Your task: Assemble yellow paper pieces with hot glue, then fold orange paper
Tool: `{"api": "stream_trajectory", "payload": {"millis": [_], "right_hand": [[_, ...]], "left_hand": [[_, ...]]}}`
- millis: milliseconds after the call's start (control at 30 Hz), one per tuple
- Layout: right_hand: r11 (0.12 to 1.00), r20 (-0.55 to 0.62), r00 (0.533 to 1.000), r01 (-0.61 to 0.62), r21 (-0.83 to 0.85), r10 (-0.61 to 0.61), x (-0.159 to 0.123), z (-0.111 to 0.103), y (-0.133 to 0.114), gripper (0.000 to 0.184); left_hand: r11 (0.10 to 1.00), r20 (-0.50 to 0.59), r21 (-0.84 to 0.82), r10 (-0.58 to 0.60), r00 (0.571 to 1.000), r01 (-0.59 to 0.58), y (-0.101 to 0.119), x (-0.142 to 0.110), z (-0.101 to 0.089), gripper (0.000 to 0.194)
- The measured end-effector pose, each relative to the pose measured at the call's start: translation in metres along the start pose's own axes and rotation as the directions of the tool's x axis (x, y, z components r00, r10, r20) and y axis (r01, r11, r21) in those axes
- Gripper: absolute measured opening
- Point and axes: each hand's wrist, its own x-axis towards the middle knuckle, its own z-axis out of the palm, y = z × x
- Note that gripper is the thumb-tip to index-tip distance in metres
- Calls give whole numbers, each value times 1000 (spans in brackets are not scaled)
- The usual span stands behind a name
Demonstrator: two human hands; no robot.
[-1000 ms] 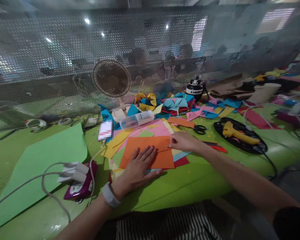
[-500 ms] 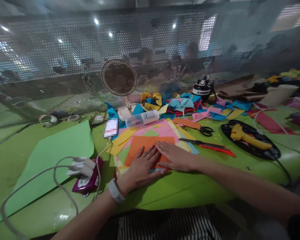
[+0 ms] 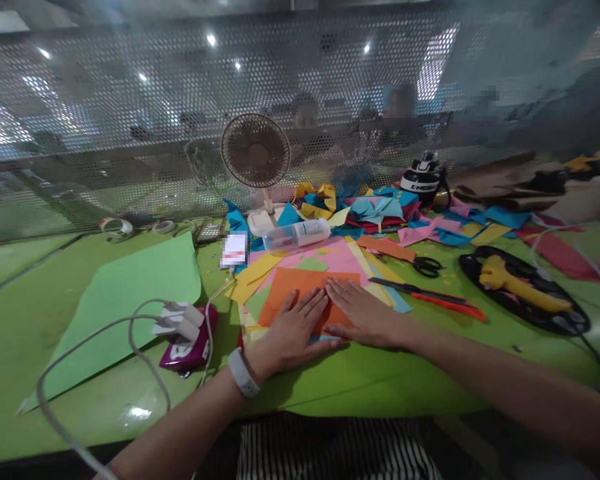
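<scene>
An orange sheet of paper lies on a stack of pink, yellow, green and blue sheets at the near part of the table. My left hand rests flat on its lower left, fingers spread a little. Across its lower right lies my right hand, also flat, with its fingertips meeting those of the left. The palms cover much of the orange sheet's lower half. A utility knife with an orange-red handle and scissors with black handles lie to the right of the stack.
A yellow glue gun sits on a black tray at right. At left are a large green sheet and a purple power strip with cables. Behind stand a small fan, a clear bottle and a heap of paper scraps.
The whole view has shifted, so the table and things appear further right. Both hands stay flat on the orange sheet, with no clear movement over it.
</scene>
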Motion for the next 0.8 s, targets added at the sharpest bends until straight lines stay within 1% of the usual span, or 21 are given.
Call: {"api": "stream_trajectory", "payload": {"millis": [167, 333, 600, 700, 800], "right_hand": [[998, -56, 998, 4, -67, -8, -1, 1, -2, 90], [997, -33, 999, 6, -72, -8, -1, -1, -4, 93], [997, -12, 1000, 19, -79, -20, -3, -4, -3, 92], [997, 12, 1000, 19, -69, -18, -5, -6, -2, 93], [998, 37, 999, 20, -66, -18, -8, -8, 1, 95]], "left_hand": [[1000, 5, 13, -11, 1000, 11, -3, -1, 3, 82], [999, 14, 35, 8, 1000, -9, -5, -1, 4, 81], [998, 42, 59, 31, 999, -34, -5, 1, 1, 82], [997, 72, 65, 31, 997, -36, -9, -6, -2, 84], [997, 101, 80, -15, 995, 7, -17, -20, -6, 85]]}}
